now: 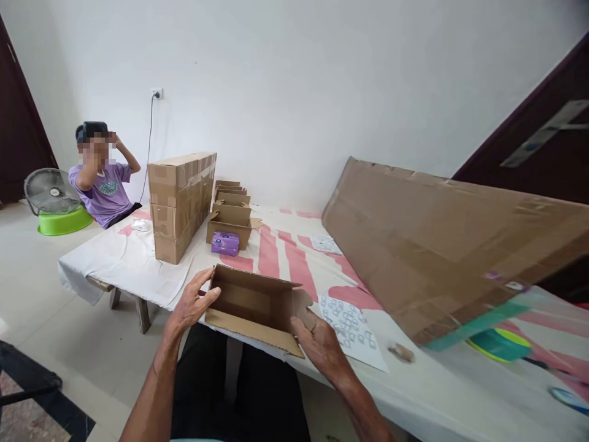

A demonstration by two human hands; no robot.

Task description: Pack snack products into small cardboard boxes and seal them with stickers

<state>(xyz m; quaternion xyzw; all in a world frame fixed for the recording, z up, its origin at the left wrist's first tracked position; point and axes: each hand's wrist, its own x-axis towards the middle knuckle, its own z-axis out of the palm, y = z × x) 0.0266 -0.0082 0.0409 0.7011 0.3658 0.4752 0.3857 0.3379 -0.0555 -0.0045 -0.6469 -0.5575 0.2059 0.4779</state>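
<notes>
While a fan (53, 191) is standing on a lime-green base (64, 222) at the far left, a second person (107, 191) in a purple shirt is sitting beyond the table's left end, holding both arms raised toward a dark device (95, 129) on the head. To the right, a black cable (151, 144) is hanging from a wall socket (157, 94). A stack of taped cartons (166, 212), three tiers high, is standing upright on the cloth-covered table (170, 279). Nearer the camera, the left hand (193, 302) is gripping the left end of an open cardboard box (255, 302), its fingers partly curled and its thumb lying at the rim. Behind this box, a purple packet (225, 243) is lying just in front of a row of open cartons (232, 216). The open cardboard box is occupying the near table edge, between both hands, with its interior facing upward; whether the table is bearing its weight cannot be told. The right hand (317, 341) is grasping the right end beside the end flap, partly closed, its fingers partly hidden. Further right, a printed sheet (352, 331) is lying flat, a small blurred object (401, 352) is resting beside it, and a large cardboard piece (442, 245) is standing tilted near a teal-and-yellow round item (499, 345).
</notes>
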